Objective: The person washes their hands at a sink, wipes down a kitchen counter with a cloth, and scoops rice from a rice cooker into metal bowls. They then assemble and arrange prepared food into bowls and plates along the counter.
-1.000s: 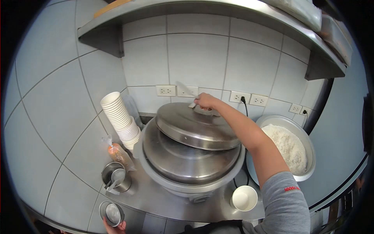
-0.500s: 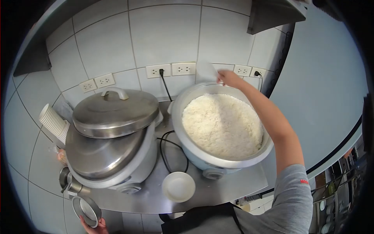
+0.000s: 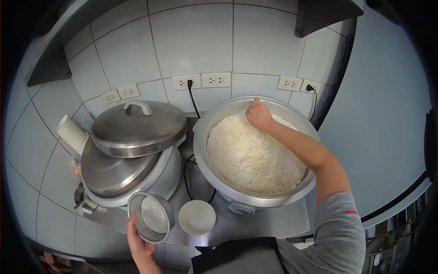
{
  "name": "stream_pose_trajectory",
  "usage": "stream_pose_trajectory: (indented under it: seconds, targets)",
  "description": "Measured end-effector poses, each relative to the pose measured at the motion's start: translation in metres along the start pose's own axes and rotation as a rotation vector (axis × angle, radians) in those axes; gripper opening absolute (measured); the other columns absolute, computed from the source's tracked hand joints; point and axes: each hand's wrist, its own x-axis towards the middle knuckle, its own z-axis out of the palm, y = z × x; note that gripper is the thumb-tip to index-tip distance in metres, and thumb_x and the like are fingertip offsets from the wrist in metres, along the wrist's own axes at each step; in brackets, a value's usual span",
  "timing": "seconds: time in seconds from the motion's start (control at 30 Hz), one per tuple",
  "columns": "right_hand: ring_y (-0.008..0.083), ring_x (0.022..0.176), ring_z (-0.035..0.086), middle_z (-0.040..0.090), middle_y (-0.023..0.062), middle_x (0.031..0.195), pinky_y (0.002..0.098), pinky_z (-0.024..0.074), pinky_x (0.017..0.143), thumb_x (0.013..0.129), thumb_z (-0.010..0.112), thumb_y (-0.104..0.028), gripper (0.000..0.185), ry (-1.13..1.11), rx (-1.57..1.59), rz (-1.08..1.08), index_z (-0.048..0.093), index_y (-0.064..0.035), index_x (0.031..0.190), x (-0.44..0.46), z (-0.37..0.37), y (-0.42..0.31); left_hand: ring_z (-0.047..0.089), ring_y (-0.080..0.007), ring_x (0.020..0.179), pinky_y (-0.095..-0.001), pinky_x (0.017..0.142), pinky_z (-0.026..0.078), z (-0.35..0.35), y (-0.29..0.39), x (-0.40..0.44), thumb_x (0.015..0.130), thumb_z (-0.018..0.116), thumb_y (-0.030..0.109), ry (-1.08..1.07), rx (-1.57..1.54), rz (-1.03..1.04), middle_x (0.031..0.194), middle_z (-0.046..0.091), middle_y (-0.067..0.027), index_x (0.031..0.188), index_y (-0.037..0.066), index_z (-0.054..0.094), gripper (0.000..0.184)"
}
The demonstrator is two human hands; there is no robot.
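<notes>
My left hand (image 3: 140, 242) holds a round metal tin (image 3: 166, 219) by its side, tilted, with a pale inside, at the lower left of the cookers. My right hand (image 3: 259, 114) is closed above the back of the white rice (image 3: 248, 155) that fills the open cooker (image 3: 212, 182). What its fingers grip cannot be made out against the rice and rim. A white paper bowl (image 3: 197, 217) stands on the steel counter in front, between the tin and the open cooker.
On the left, a second cooker (image 3: 169, 176) carries a metal lid (image 3: 114, 173) with a handled lid (image 3: 137, 128) on top. Stacked paper cups (image 3: 73, 133) and a metal container (image 3: 81, 196) are farther left. A black cord (image 3: 185, 176) runs between the cookers; outlets (image 3: 216, 80) line the wall.
The view has swung right to the open cooker. My right hand left the lid handle and came over the rice; its pale paddle no longer shows clearly. My left hand raised the tin rightward.
</notes>
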Motion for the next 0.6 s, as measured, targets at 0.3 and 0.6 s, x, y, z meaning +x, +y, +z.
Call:
stream_pose_trajectory:
  seconds: [0.3, 0.6]
  targets:
    - [0.0180, 0.086, 0.048, 0.059, 0.0014, 0.068, 0.0369, 0.0314, 0.091, 0.070, 0.056, -0.014, 0.011, 0.046, -0.002, -0.045, 0.065, -0.0083, 0.069, -0.022, -0.015, -0.018, 0.055, -0.0249, 0.105, -0.0383, 0.088, 0.046, 0.017, 0.000, 0.029, 0.086, 0.050, 0.036, -0.091, 0.039, -0.161, 0.117, 0.053, -0.0121, 0.122, 0.001, 0.045, 0.049]
    - [0.0176, 0.083, 0.048, 0.057, 0.0010, 0.064, 0.0346, 0.0325, 0.089, 0.068, 0.056, -0.014, 0.010, 0.072, 0.040, -0.129, 0.064, -0.0087, 0.066, -0.059, -0.044, -0.046, 0.063, -0.0304, 0.083, -0.0458, 0.054, 0.058, 0.066, 0.000, 0.053, 0.084, 0.046, 0.039, -0.208, 0.068, -0.328, 0.108, 0.057, -0.0159, 0.122, 0.003, 0.043, 0.052]
